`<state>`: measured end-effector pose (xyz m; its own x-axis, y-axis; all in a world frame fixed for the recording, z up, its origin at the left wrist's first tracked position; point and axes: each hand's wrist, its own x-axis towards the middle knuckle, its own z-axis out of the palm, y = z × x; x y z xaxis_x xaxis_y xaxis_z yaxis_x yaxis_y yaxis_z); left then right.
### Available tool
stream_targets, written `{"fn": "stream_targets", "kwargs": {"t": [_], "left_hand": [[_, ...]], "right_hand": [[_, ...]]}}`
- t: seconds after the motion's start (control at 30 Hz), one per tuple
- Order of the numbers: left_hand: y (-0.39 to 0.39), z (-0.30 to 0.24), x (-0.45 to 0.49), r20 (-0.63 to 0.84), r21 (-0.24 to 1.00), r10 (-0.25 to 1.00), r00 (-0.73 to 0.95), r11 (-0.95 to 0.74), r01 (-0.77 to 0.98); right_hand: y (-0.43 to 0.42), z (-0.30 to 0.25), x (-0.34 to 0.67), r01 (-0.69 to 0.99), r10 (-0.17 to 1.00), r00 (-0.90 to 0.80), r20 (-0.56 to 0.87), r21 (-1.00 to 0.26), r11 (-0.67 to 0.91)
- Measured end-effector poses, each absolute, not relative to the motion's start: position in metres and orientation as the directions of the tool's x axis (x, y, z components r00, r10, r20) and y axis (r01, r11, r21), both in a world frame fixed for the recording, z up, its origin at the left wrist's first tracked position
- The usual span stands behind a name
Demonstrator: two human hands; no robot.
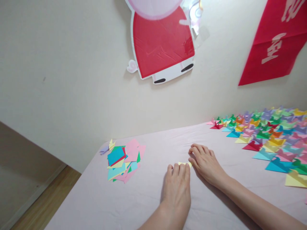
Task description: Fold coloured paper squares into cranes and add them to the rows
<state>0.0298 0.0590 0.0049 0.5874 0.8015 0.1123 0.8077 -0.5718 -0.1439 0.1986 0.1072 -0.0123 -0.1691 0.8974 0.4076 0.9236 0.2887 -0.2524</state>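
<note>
A small pale yellow piece of paper [181, 163] lies on the pink sheet, mostly covered by my hands. My left hand [177, 185] rests over its near side, fingers bent down onto it and pressed together. To the right, my right hand [205, 163] lies low with its fingers loosely curved and apart from the thumb. That thumb is at the paper's right end, seemingly touching it. How far the paper is folded is hidden.
Left of my hands is a loose pile of coloured paper squares [116, 155], with small folded yellow [111, 145] and purple [104, 150] pieces beside it. Rows of folded paper figures [271, 134] fill the right side. A wall [83, 95] rises behind the sheet.
</note>
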Motion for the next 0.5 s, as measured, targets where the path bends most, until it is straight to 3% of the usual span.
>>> {"fn": "stream_targets", "kwargs": {"t": [0.23,0.5], "left_hand": [[0.056,0.0,0.027,0.106,-0.266,0.772,0.627,-0.585,0.766],[0.038,-0.02,-0.001,0.208,-0.363,0.773,0.599,-0.508,0.781]], "right_hand": [[0.107,-0.013,0.199,0.927,0.898,-0.17,0.406,-0.244,0.286],[0.108,-0.015,0.197,0.92,0.89,-0.15,0.431,-0.268,0.285]]}}
